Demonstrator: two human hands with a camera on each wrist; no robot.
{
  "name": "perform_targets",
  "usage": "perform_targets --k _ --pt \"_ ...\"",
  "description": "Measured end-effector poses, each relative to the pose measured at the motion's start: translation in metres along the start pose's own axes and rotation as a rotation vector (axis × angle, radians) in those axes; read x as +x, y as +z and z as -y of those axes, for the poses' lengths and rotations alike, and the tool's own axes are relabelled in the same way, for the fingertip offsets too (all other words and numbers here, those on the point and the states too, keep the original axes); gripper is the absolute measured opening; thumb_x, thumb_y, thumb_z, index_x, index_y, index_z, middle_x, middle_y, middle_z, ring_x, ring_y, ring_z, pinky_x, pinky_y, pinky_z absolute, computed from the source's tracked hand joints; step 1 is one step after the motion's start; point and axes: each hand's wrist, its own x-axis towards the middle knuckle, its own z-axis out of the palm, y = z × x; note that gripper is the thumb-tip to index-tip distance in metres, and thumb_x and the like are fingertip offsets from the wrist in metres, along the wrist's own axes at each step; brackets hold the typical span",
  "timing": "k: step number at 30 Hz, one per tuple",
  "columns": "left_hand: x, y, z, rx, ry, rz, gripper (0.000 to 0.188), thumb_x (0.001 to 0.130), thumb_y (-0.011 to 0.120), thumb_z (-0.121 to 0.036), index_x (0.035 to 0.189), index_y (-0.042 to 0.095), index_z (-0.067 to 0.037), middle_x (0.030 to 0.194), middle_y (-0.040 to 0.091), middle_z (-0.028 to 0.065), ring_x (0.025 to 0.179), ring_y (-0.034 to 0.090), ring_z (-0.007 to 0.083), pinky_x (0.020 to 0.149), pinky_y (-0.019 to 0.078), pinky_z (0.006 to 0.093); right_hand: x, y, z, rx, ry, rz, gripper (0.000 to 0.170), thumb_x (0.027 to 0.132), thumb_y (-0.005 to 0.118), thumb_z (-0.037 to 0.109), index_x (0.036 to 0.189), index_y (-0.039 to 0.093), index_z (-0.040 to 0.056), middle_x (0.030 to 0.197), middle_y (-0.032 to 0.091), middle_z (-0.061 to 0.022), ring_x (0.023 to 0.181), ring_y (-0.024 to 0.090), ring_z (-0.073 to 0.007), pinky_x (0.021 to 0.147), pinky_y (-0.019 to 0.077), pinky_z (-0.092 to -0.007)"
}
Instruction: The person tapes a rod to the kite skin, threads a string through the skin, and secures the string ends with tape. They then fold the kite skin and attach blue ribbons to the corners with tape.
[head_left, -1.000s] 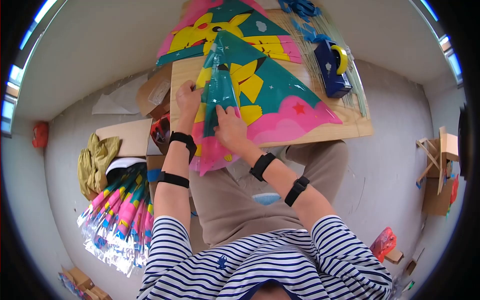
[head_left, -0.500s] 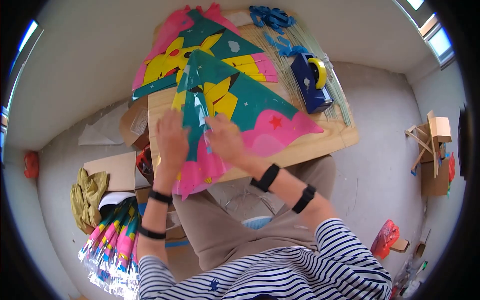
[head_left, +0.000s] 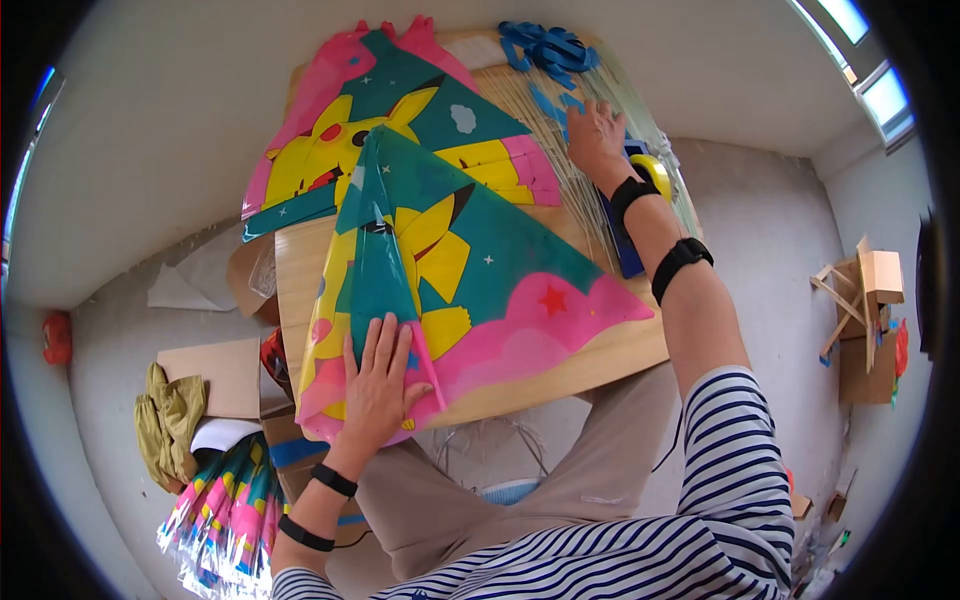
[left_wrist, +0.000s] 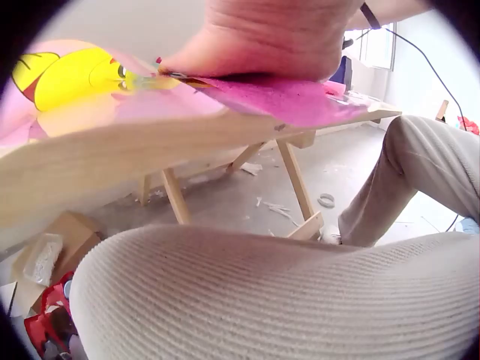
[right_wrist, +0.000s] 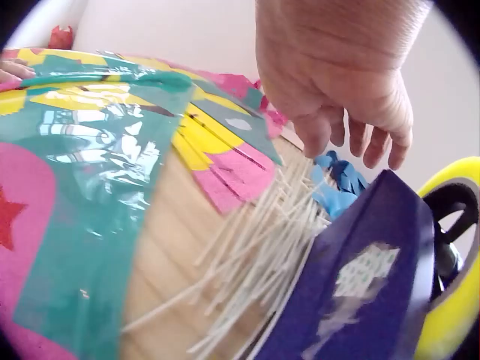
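Note:
A folded triangular plastic sheet point(head_left: 540, 250), green and pink with a yellow character, lies on the wooden table. On its lower left part rests the left hand point(head_left: 375, 395), flat with fingers spread; the left wrist view shows that hand point(left_wrist: 277, 37) on the pink edge point(left_wrist: 300, 101). The right hand point(head_left: 598, 145) hangs over the thin pale sticks point(head_left: 560, 150), beside blue strips point(head_left: 548, 50). Seen in the right wrist view, the right hand point(right_wrist: 341, 82) has loosely bent fingers with nothing between them, above the blue strips point(right_wrist: 341, 180).
A dark blue tape dispenser point(right_wrist: 352, 277) with a yellow roll point(head_left: 652, 175) stands at the table's right, partly behind the right arm. More printed sheets point(head_left: 330, 130) lie at the back left. Left of the table are a cardboard box point(head_left: 215, 375) and bundled sheets point(head_left: 225, 510).
The right hand has left the sheet and moved up and right to the sticks and strips. The left hand has moved down the sheet and lies flat on it.

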Motion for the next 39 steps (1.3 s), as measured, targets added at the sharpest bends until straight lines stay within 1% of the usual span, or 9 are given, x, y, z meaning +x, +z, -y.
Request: perform_targets --k 9,14,16,22,25,29,32,35,39 --pt "0.002 0.003 0.002 -0.008 -0.025 0.038 0.085 0.088 0.058 -0.054 0.154 0.031 -0.007 0.162 0.023 0.0133 0.151 0.018 0.0319 0.119 0.0078 0.059 0.044 0.016 -0.014 -0.001 0.029 -0.073 0.017 0.082 0.066 0.016 0.094 0.076 0.01 0.115 0.065 -0.0109 0.121 0.052 -0.0345 0.097 0.0414 -0.0571" --pt "0.0 0.004 0.002 -0.001 -0.021 0.01 0.084 0.089 0.057 -0.054 0.153 0.032 -0.007 0.162 0.023 0.013 0.151 0.019 0.0317 0.119 0.0074 0.0582 0.063 -0.04 -0.05 0.406 -0.005 -0.097 0.018 0.08 0.07 0.018 0.094 0.076 0.0083 0.099 0.07 -0.0131 0.096 0.065 -0.032 0.081 0.0525 -0.0429" --pt "-0.001 0.002 0.0 -0.005 -0.021 -0.009 0.081 0.091 0.055 -0.055 0.153 0.033 -0.008 0.161 0.025 0.012 0.15 0.02 0.0312 0.119 0.0096 0.0585 0.045 -0.092 -0.053 0.875 0.053 -0.077 0.023 0.078 0.075 0.017 0.094 0.072 0.0006 0.081 0.068 -0.0062 0.081 0.063 -0.0169 0.075 0.0519 -0.0354" --pt "-0.002 -0.009 0.004 -0.213 0.016 -0.122 0.081 0.088 0.062 -0.053 0.149 0.039 -0.005 0.16 0.028 0.0144 0.149 0.023 0.0328 0.118 0.0097 0.0581 -0.048 -0.168 -0.002 1.371 -0.358 0.09 0.01 0.081 0.072 0.007 0.089 0.069 0.0019 0.082 0.064 -0.0002 0.076 0.059 -0.0101 0.072 0.0487 -0.0262" --pt "0.006 -0.041 -0.017 -0.297 0.02 -0.26 0.08 0.084 0.075 -0.038 0.147 0.04 -0.004 0.157 0.033 0.0167 0.147 0.027 0.0353 0.118 0.0164 0.0548 -0.116 -0.183 0.056 1.423 -0.529 0.156 0.014 0.076 0.073 0.012 0.081 0.068 0.0003 0.075 0.065 -0.0091 0.072 0.063 -0.0186 0.065 0.0491 -0.0328" --pt "0.012 -0.078 -0.05 -0.972 -0.002 -0.326 0.063 0.082 0.078 -0.016 0.136 0.049 -0.001 0.135 0.055 0.0129 0.126 0.053 0.029 0.104 0.0414 0.0409 -0.2 -0.193 0.114 1.604 -0.72 0.464 0.011 0.08 0.071 0.006 0.084 0.062 -0.0002 0.077 0.063 -0.007 0.074 0.059 -0.0129 0.067 0.0476 -0.0295" --pt "0.011 -0.058 -0.053 -1.492 -0.131 -0.32 0.02 0.09 0.067 -0.006 0.108 0.061 0.001 0.102 0.066 0.0025 0.092 0.066 0.0123 0.08 0.0516 0.0251 -0.227 -0.219 0.111 1.641 -0.676 0.362 0.011 0.082 0.07 0.006 0.086 0.062 -0.001 0.078 0.064 -0.0068 0.075 0.059 -0.0121 0.066 0.0472 -0.0292" --pt "0.012 -0.078 -0.046 -1.383 -0.137 -0.177 0.006 0.094 0.06 -0.004 0.098 0.062 0.0 0.093 0.067 0.0022 0.082 0.066 0.0115 0.077 0.0511 0.0248 -0.219 -0.22 0.075 1.713 -0.489 0.241 0.007 0.088 0.066 0.006 0.085 0.063 0.0008 0.079 0.064 -0.0029 0.078 0.06 -0.0095 0.069 0.0486 -0.0254" --pt "0.001 -0.085 -0.037 -1.071 -0.241 -0.294 0.013 0.098 0.055 -0.009 0.098 0.065 0.0 0.092 0.07 0.0088 0.077 0.068 0.0143 0.077 0.0519 0.0272 -0.223 -0.214 0.009 1.768 -0.164 0.092 0.01 0.092 0.064 0.011 0.089 0.064 0.0021 0.08 0.063 -0.0005 0.078 0.061 -0.0074 0.073 0.0485 -0.0228"
